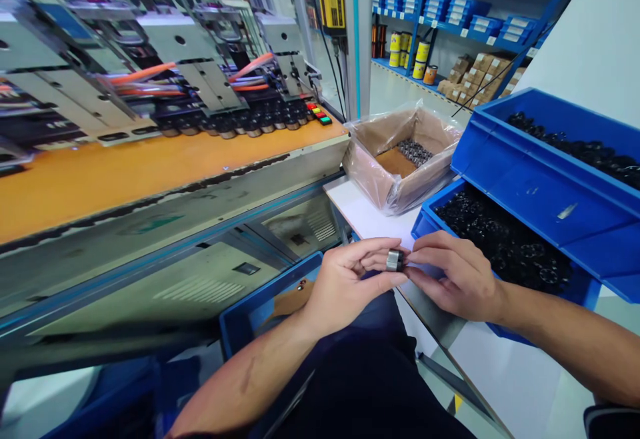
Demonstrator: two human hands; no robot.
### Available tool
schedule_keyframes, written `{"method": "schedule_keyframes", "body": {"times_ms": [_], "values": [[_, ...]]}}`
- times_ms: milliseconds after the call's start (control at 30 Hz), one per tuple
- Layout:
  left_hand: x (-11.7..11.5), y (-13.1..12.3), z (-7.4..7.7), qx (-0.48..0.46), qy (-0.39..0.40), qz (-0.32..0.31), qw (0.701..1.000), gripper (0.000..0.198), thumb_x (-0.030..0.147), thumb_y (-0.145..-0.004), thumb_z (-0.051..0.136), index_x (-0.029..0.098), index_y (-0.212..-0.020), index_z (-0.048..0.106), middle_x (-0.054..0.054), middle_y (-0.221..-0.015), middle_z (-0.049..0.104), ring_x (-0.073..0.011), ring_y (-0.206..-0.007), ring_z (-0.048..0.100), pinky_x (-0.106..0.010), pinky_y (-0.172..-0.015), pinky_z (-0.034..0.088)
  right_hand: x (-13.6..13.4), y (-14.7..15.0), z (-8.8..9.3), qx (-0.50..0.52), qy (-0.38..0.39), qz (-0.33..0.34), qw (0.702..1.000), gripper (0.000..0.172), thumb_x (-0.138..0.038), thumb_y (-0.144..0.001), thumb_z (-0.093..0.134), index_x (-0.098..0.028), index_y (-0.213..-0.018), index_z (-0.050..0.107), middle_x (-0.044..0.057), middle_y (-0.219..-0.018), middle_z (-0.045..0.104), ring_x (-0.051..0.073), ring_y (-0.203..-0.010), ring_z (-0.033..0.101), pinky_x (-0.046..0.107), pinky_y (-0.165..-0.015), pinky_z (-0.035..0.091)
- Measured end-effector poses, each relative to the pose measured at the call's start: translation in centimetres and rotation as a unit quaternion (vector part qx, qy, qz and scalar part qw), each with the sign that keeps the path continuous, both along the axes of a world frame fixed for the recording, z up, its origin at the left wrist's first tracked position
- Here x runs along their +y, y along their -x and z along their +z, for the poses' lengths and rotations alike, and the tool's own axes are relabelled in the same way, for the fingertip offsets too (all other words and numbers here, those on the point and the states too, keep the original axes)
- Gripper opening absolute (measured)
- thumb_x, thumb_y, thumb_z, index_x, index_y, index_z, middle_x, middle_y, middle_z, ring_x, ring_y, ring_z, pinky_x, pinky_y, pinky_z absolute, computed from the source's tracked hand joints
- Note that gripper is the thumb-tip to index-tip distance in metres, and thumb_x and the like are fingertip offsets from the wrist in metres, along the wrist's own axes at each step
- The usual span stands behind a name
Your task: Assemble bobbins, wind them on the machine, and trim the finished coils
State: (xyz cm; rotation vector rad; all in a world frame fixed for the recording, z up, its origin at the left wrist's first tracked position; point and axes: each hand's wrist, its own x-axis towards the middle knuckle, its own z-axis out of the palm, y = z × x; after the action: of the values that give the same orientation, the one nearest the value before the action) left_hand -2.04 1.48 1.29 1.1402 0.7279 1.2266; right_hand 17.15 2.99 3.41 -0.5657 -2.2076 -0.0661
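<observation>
In front of my lap I hold a small cylindrical part [395, 260], silvery metal on its left side with a black end on its right. The fingers and thumb of my left hand [340, 286] close around it. From the right, my right hand [457, 272] pinches at the black end with its fingertips. Whether that black end is a separate cap cannot be made out. Just beyond my right hand, a lower blue bin [431, 220] holds many small black parts [505, 239].
An upper blue bin [555, 189] of black parts overhangs the lower one. A plastic-lined carton [373, 176] with metal parts stands on the white table [357, 206]. At left, a machine bench [200, 166] carries a row of cylindrical parts [250, 122]. Another blue bin [230, 332] lies below.
</observation>
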Motion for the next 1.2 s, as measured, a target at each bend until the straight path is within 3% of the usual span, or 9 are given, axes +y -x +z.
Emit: {"method": "schedule_keyframes", "body": {"times_ms": [133, 400, 767, 900, 1067, 1200], "values": [[0.0, 0.2, 0.1, 0.010, 0.010, -0.001, 1.000, 0.038, 0.008, -0.061, 0.086, 0.014, -0.098, 0.078, -0.005, -0.083, 0.080, -0.0157, -0.075, 0.076, -0.020, -0.072, 0.062, 0.0, -0.2, 0.1, -0.013, -0.014, 0.004, 1.000, 0.019, -0.010, -0.088, 0.064, -0.013, -0.106, 0.065, 0.010, -0.097, 0.066, 0.012, -0.081, 0.066, 0.022, -0.066, 0.057], [0.0, 0.5, -0.1, 0.013, 0.042, -0.026, 0.999, 0.039, 0.015, -0.060, 0.089, 0.014, -0.097, 0.078, -0.005, -0.077, 0.079, -0.0161, -0.068, 0.073, -0.026, -0.069, 0.062, 0.1, 0.0, 0.6, -0.020, -0.031, 0.009, 0.999, 0.013, -0.018, -0.092, 0.062, -0.011, -0.102, 0.066, 0.010, -0.091, 0.066, 0.012, -0.076, 0.065, 0.021, -0.065, 0.057], [0.1, 1.3, -0.1, -0.011, 0.106, -0.090, 0.990, 0.041, 0.015, -0.056, 0.091, 0.015, -0.094, 0.079, -0.004, -0.073, 0.078, -0.0205, -0.072, 0.075, -0.033, -0.076, 0.063, 0.3, 0.0, 0.5, -0.062, -0.087, 0.027, 0.994, 0.016, -0.020, -0.093, 0.061, -0.008, -0.103, 0.065, 0.008, -0.085, 0.064, 0.013, -0.074, 0.061, 0.025, -0.065, 0.054], [0.1, 1.1, -0.9, 0.006, 0.095, -0.048, 0.994, 0.044, 0.022, -0.052, 0.093, 0.018, -0.094, 0.079, -0.005, -0.081, 0.080, -0.0201, -0.074, 0.076, -0.032, -0.076, 0.063, 0.4, 0.2, -0.1, -0.078, -0.124, 0.016, 0.989, 0.019, -0.023, -0.093, 0.062, -0.008, -0.104, 0.063, 0.008, -0.085, 0.065, 0.015, -0.075, 0.062, 0.028, -0.066, 0.056], [-0.7, -0.5, -1.8, 0.007, 0.033, 0.061, 0.998, 0.039, 0.021, -0.057, 0.092, 0.019, -0.093, 0.077, -0.004, -0.082, 0.080, -0.0183, -0.075, 0.076, -0.028, -0.075, 0.063, 0.3, 0.4, -0.2, -0.076, -0.170, -0.006, 0.982, 0.020, -0.017, -0.095, 0.051, -0.002, -0.103, 0.063, 0.012, -0.083, 0.066, 0.020, -0.076, 0.066, 0.033, -0.066, 0.059], [-0.6, -0.6, -1.2, 0.033, -0.059, 0.108, 0.992, 0.045, 0.016, -0.057, 0.091, 0.023, -0.100, 0.078, -0.005, -0.093, 0.080, -0.0199, -0.083, 0.077, -0.028, -0.079, 0.063, -0.2, 0.2, 0.1, 0.004, -0.117, 0.017, 0.993, 0.022, -0.008, -0.089, 0.055, -0.003, -0.111, 0.059, 0.015, -0.093, 0.069, 0.020, -0.091, 0.068, 0.033, -0.078, 0.062]]}}
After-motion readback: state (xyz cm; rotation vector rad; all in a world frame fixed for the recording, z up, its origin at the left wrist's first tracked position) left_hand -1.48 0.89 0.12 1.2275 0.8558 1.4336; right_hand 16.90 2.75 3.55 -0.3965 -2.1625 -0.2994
